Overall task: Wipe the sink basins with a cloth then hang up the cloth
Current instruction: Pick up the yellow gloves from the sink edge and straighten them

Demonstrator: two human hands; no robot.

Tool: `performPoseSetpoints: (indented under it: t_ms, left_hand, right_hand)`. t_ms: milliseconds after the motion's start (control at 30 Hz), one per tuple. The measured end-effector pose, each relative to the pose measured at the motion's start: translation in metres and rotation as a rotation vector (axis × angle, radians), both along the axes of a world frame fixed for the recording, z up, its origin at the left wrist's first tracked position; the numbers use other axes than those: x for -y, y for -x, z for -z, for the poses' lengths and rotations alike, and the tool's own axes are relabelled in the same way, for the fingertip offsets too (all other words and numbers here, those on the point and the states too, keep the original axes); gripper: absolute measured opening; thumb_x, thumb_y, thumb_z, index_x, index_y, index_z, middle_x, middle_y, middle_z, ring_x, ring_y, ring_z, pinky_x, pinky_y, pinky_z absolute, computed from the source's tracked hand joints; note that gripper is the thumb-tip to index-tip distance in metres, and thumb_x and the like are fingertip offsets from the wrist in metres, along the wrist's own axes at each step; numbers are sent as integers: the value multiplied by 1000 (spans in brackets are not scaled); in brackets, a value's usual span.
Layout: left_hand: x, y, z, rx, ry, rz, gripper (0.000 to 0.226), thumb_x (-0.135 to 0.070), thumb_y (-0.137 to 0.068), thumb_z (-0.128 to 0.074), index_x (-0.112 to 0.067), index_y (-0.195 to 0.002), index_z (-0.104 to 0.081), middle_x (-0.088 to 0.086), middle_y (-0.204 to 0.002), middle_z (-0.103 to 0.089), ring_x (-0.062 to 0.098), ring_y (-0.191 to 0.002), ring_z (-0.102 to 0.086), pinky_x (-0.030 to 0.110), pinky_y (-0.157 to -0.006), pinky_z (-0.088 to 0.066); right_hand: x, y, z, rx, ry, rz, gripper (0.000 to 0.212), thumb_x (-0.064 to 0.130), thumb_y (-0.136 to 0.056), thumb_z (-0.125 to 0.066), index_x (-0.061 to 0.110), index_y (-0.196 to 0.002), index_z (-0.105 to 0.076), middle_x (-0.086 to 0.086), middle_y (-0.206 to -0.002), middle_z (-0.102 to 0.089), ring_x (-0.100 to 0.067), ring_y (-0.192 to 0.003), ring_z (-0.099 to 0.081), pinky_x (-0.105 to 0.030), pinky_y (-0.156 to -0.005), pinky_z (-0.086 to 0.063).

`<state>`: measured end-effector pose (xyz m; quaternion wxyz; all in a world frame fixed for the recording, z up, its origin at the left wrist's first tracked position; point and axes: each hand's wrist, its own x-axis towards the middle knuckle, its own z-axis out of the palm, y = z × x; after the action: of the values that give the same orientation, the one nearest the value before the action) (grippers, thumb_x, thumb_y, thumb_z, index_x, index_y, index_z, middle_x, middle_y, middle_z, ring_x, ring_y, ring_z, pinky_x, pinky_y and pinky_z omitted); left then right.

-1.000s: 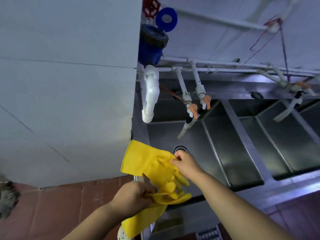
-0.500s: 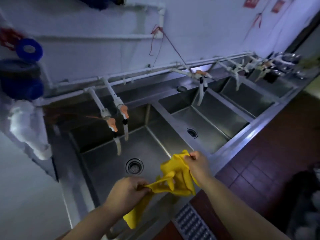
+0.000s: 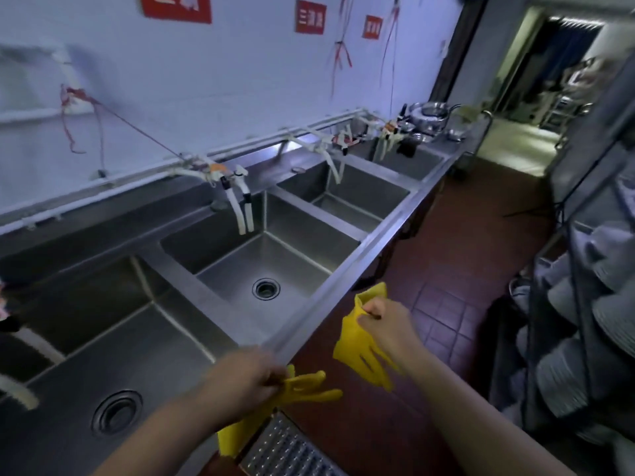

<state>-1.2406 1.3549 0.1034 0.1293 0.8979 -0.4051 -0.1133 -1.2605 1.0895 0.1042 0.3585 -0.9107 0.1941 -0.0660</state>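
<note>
A long stainless steel sink unit (image 3: 347,269) runs from lower left to upper right, with several empty basins. My left hand (image 3: 245,383) grips one yellow rubber glove (image 3: 302,389) over the sink's front edge, its cuff hanging down. My right hand (image 3: 388,324) pinches a second yellow rubber glove (image 3: 357,348) by the cuff, fingers dangling over the red floor. The nearest basin (image 3: 103,355) and the middle basin (image 3: 261,266) each show a round drain. No cloth is in view.
White taps with hoses (image 3: 240,207) hang over the basins from pipes along the white wall. Metal pots (image 3: 429,121) stand at the far end. A rack of stacked dishes (image 3: 591,321) lines the right. A metal floor grate (image 3: 285,448) lies below my hands.
The view has swung right along the sink row. The two gloves, held bunched together before, are now pulled apart, one in each hand, and both hands sit over the sink's front edge and floor.
</note>
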Motion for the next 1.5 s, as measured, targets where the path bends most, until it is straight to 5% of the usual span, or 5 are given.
performPoseSetpoints:
  t_ms: [467, 767, 933, 1267, 1500]
  left_hand:
    - [213, -61, -21, -78, 94, 218, 19, -38, -88, -57, -27, -101, -65, -9, -99, -63, 7, -91, -55, 22, -72, -41]
    - [333, -157, 15, -335, 248, 94, 13, -35, -86, -61, -25, -88, -69, -11, -81, -62, 8, -83, -60, 28, -75, -48]
    - [398, -237, 21, -467, 298, 39, 14, -34, -85, -62, -25, -77, -68, -6, -77, -67, 8, -75, -62, 34, -71, -50]
    - [519, -349, 41, -452, 212, 153, 17, -36, -86, -62, -24, -96, -68, -7, -89, -64, 10, -87, -59, 28, -77, -48]
    - [617, -408, 43, -323, 189, 298, 69, -34, -81, -66, -37, -141, -32, -20, -132, -37, 2, -119, -43, 17, -94, -39]
  right_hand:
    - [127, 23, -5, -118, -87, -184, 24, 19, -78, -71, 40, -69, -65, 14, -73, -66, 2, -71, -62, -19, -66, -54]
    - [215, -43, -19, -163, -272, -17, 9, 13, -86, -64, 10, -94, -68, -2, -85, -65, -8, -73, -58, -22, -68, -50]
    - [272, -120, -15, -257, -164, -10, 37, 26, -65, -78, 24, -98, -61, 2, -100, -64, -11, -91, -62, -30, -80, -55]
    - [395, -224, 9, -247, -93, 101, 30, 8, -68, -58, 30, -88, -67, 11, -79, -63, -1, -69, -57, -25, -60, -50]
    - [507, -289, 17, -283, 2, -60, 32, 13, -67, -57, 27, -94, -68, 20, -72, -56, 4, -69, -52, -18, -63, -44]
